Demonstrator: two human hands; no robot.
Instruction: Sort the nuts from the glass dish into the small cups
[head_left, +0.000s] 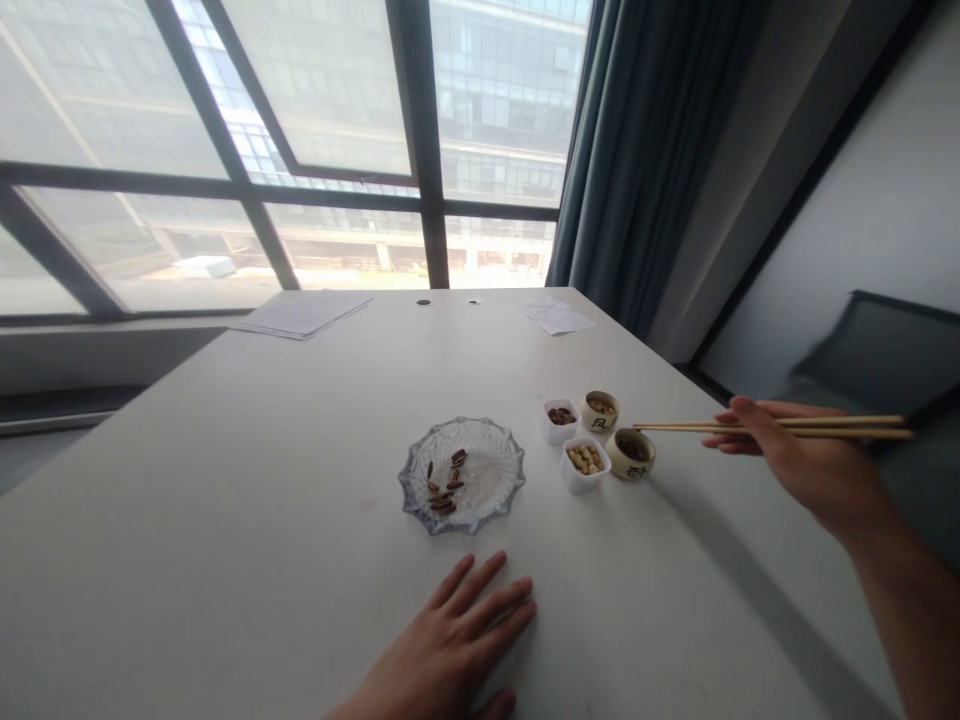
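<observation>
My right hand (795,450) grips a pair of wooden chopsticks (840,426), their tips over a cream cup (632,468) with dark contents and a black character. My left hand (472,635) lies on the table, fingers spread, just in front of a scalloped glass plate (499,470). Several dark brown, elongated seeds or nuts (444,502) rest on the plate's left half. Between plate and chopsticks stand a white square cup (585,480) of peanuts (585,459), another white cup (560,433) of dark reddish-brown pieces and a second cream cup (600,422) holding tan pieces.
The white table (262,480) reaches back towards large windows. A stack of paper (304,315) lies at the far left and a loose sheet (559,317) at the far right. A dark curtain (637,150) hangs behind; a dark chair (885,350) stands at the right.
</observation>
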